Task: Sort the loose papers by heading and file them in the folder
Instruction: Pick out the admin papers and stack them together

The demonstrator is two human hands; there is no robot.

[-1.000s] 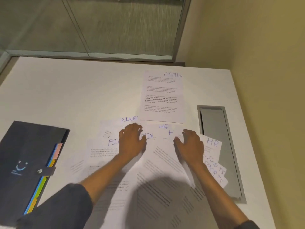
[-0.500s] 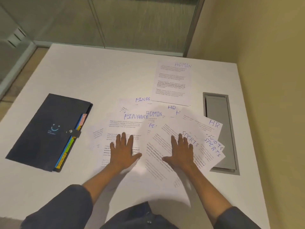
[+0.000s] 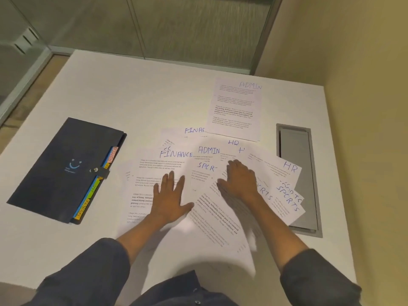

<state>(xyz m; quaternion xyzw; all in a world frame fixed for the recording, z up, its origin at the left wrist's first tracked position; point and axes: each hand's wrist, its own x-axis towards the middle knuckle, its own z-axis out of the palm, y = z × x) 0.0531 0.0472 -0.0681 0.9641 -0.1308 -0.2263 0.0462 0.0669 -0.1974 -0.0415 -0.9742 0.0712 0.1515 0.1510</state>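
Beside the folder [image 3: 66, 168]: white table [image 3: 132, 96], glass wall behind
folder: shut, long axis diagonal
left hand [image 3: 170, 199], right hand [image 3: 239, 180]: fingers flat on papers [image 3: 212, 213]

Desk [image 3: 132, 96]: white. Papers [image 3: 220, 213]: white, black printed text, blue handwritten headings. Folder [image 3: 66, 168]: dark navy, light-blue smiley mark; its index tabs [image 3: 92, 188]: pink, orange, blue, green, yellow. Sleeves [image 3: 88, 272]: dark grey. Desk hatch [image 3: 298, 173]: grey.

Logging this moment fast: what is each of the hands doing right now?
Left hand: open, fingers spread flat on the FINANCE sheet.
Right hand: open, pressing on the overlapping loose papers.
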